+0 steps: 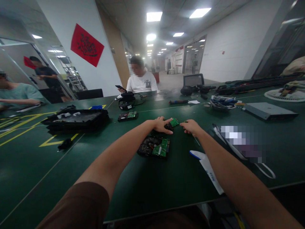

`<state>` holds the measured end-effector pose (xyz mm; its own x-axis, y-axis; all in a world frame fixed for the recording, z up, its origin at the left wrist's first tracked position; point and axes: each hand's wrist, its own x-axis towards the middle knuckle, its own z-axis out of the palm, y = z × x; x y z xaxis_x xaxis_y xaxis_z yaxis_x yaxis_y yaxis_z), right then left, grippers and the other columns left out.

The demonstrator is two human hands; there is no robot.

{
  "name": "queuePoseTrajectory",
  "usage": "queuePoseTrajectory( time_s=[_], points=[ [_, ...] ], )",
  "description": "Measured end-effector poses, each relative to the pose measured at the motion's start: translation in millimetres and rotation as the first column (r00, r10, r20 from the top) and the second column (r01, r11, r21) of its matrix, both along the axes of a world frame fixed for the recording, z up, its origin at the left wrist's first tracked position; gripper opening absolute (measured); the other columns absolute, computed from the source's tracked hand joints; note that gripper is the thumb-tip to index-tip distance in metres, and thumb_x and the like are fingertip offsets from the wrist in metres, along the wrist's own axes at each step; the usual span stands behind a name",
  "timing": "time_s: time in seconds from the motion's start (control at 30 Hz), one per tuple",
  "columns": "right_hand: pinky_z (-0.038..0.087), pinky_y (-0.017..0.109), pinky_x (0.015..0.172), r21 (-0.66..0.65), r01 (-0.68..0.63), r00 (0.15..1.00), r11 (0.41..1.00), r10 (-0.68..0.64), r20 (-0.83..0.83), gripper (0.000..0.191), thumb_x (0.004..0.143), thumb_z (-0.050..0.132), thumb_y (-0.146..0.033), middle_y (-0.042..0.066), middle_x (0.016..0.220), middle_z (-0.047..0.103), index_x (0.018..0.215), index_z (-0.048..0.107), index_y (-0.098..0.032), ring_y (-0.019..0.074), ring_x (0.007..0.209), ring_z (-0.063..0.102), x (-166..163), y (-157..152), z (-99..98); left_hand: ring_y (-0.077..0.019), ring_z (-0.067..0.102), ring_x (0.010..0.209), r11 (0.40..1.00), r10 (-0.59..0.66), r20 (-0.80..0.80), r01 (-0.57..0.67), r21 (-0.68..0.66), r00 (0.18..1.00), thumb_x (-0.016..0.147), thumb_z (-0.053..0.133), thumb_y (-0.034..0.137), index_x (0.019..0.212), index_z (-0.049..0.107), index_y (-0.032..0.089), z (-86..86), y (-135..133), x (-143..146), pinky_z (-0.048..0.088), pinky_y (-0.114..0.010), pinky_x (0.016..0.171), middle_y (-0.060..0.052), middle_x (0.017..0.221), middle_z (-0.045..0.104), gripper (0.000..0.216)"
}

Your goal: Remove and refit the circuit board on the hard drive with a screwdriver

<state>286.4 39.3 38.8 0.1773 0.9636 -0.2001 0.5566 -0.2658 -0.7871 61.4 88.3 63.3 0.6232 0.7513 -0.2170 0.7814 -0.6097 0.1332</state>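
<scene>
My left hand (162, 124) is curled round a small black part with a green circuit board (174, 122) sticking out past the fingers. My right hand (191, 127) lies just to its right, fingers closed, and what they hold is hidden. Nearer to me, under my left wrist, lies a black hard drive (153, 146) with its green board facing up.
The green table (143, 187) also holds a second hard drive (128, 116), an open black case (75, 119) at left, a white and blue tool (206, 164), a lanyard and a grey box (269, 111). One person sits opposite with a phone; others are at far left.
</scene>
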Motion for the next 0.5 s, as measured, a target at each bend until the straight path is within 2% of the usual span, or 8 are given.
queuePoseTrajectory(
  time_s=[0.07, 0.1, 0.17, 0.23, 0.3, 0.37, 0.5],
  points=[
    [0.035, 0.021, 0.04, -0.014, 0.003, 1.0, 1.0, -0.003, 0.0, 0.034, 0.088, 0.076, -0.044, 0.0, 0.057, 0.059, 0.097, 0.066, -0.013, 0.0102, 0.041, 0.052, -0.9, 0.3, -1.2, -0.0465, 0.026, 0.151, 0.998, 0.008, 0.097, -0.014, 0.069, 0.995, 0.081, 0.052, 0.087, 0.168, 0.013, 0.025, 7.8, -15.9, -6.8, 0.027, -0.057, 0.119, -0.022, 0.164, 0.028, 0.114],
    [0.035, 0.021, 0.04, -0.021, 0.003, 1.0, 1.0, -0.003, 0.0, 0.036, 0.086, 0.078, -0.045, 0.0, 0.056, 0.058, 0.098, 0.066, -0.013, 0.0103, 0.04, 0.051, -2.0, 0.3, -1.3, -0.043, 0.03, 0.15, 0.994, -0.022, 0.159, 0.004, 0.111, 0.987, 0.088, 0.048, 0.082, 0.167, 0.02, 0.02, 12.0, -26.8, -12.2, 0.028, -0.053, 0.12, -0.022, 0.162, 0.033, 0.104],
    [0.034, 0.021, 0.039, -0.034, 0.001, 1.0, 0.999, -0.001, 0.005, 0.039, 0.086, 0.078, -0.047, 0.0, 0.055, 0.058, 0.101, 0.066, -0.013, 0.0103, 0.039, 0.05, -4.0, 0.4, -1.1, -0.0361, 0.04, 0.145, 0.979, -0.174, 0.241, 0.141, 0.15, 0.955, 0.095, 0.044, 0.074, 0.158, 0.042, 0.019, 19.4, -53.6, -25.8, 0.029, -0.046, 0.121, -0.019, 0.154, 0.046, 0.083],
    [0.033, 0.021, 0.038, -0.046, 0.0, 1.0, 0.999, 0.001, 0.014, 0.041, 0.086, 0.077, -0.047, 0.0, 0.054, 0.058, 0.104, 0.066, -0.012, 0.01, 0.038, 0.049, -5.1, 0.7, -0.9, -0.0328, 0.044, 0.141, 0.947, -0.321, 0.263, 0.306, 0.099, 0.91, 0.095, 0.049, 0.072, 0.153, 0.052, 0.024, 23.4, -82.2, -40.5, 0.031, -0.042, 0.12, -0.015, 0.151, 0.05, 0.075],
    [0.032, 0.02, 0.039, -0.051, 0.0, 1.0, 0.999, 0.001, 0.022, 0.041, 0.086, 0.077, -0.046, 0.0, 0.054, 0.058, 0.105, 0.066, -0.011, 0.0098, 0.039, 0.049, -5.4, 1.0, -0.7, -0.0343, 0.046, 0.14, 0.925, -0.373, 0.247, 0.378, 0.029, 0.894, 0.087, 0.062, 0.074, 0.152, 0.053, 0.031, 23.0, -106.3, -53.1, 0.032, -0.044, 0.12, -0.012, 0.151, 0.052, 0.078],
    [0.033, 0.02, 0.039, -0.046, 0.004, 1.0, 0.999, -0.003, 0.026, 0.041, 0.086, 0.078, -0.045, 0.0, 0.054, 0.059, 0.105, 0.066, -0.011, 0.0098, 0.039, 0.05, -5.6, 0.9, -0.7, -0.0371, 0.044, 0.141, 0.928, -0.362, 0.226, 0.372, -0.005, 0.905, 0.08, 0.072, 0.073, 0.153, 0.051, 0.037, 19.1, -121.0, -61.4, 0.033, -0.047, 0.119, -0.01, 0.153, 0.049, 0.084],
    [0.033, 0.02, 0.041, -0.021, 0.03, 0.999, 0.999, -0.029, 0.027, 0.035, 0.085, 0.08, -0.04, 0.0, 0.053, 0.058, 0.098, 0.067, -0.011, 0.0099, 0.041, 0.051, -5.7, -0.4, -1.5, -0.0379, 0.044, 0.14, 0.916, -0.397, 0.182, 0.399, 0.027, 0.9, 0.083, 0.072, 0.069, 0.158, 0.043, 0.035, 9.1, -128.4, -69.7, 0.038, -0.05, 0.115, -0.014, 0.156, 0.042, 0.088]
  ],
)
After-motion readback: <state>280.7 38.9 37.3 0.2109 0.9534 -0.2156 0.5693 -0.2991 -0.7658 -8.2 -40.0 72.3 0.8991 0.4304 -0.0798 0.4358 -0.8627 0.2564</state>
